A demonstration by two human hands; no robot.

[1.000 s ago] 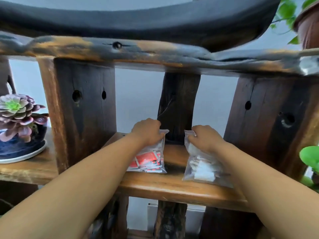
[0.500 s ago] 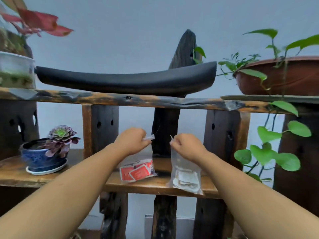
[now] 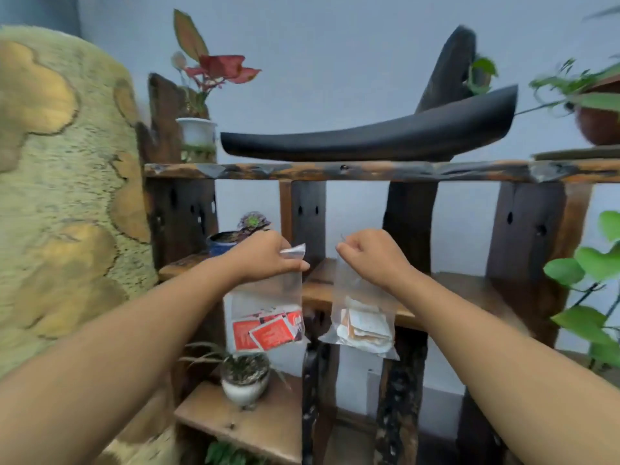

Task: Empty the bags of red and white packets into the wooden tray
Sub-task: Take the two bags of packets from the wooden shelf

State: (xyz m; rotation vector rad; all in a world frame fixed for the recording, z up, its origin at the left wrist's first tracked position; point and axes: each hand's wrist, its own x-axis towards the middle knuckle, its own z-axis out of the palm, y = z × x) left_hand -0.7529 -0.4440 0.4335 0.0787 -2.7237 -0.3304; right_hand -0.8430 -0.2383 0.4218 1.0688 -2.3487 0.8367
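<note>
My left hand (image 3: 265,256) pinches the top of a clear plastic bag of red packets (image 3: 268,330), which hangs in the air in front of the wooden shelf (image 3: 453,286). My right hand (image 3: 372,256) grips the top of a second clear bag holding white packets (image 3: 364,327), which hangs at the same height, a little to the right. Both bags dangle free of the shelf board. No wooden tray can be seen in this view.
A rustic dark wood rack (image 3: 335,171) fills the view, with a curved black slab (image 3: 369,139) on top. Potted plants stand on it: a succulent in a blue pot (image 3: 235,236), a white pot (image 3: 245,380) below, leafy vines (image 3: 590,263) at right. A large yellow-gold carved object (image 3: 63,196) stands at left.
Both hands have lifted the two bags off the shelf board and drawn them back from the rack; the view has pulled away, showing the lower shelf and the carved object.
</note>
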